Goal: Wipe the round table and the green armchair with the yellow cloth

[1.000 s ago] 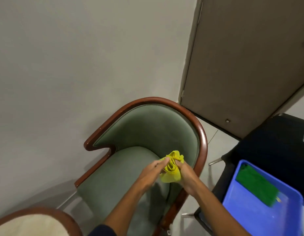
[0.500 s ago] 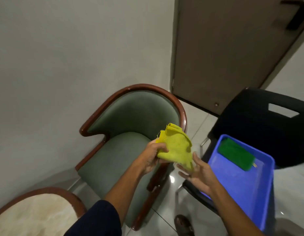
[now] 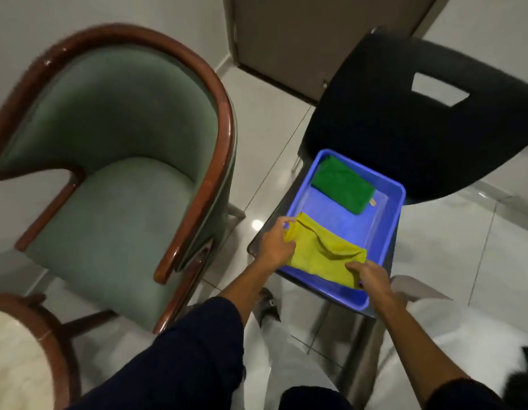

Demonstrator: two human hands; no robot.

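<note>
The yellow cloth (image 3: 322, 253) lies spread in the near half of a blue tray (image 3: 390, 220). My left hand (image 3: 276, 245) pinches its left edge and my right hand (image 3: 369, 276) grips its near right corner. The green armchair (image 3: 117, 173) with a brown wooden frame stands at the left, its seat bare. A slice of the round table (image 3: 17, 356), pale top with a brown rim, shows at the bottom left corner.
The blue tray rests on the seat of a black chair (image 3: 419, 119) and also holds a folded green cloth (image 3: 342, 184). A closed door (image 3: 316, 34) is behind. My legs and a shoe (image 3: 268, 306) are on the tiled floor between the chairs.
My view and both hands swung right from the armchair to the blue tray. The yellow cloth went from bunched above the armchair to laid out flat in the tray.
</note>
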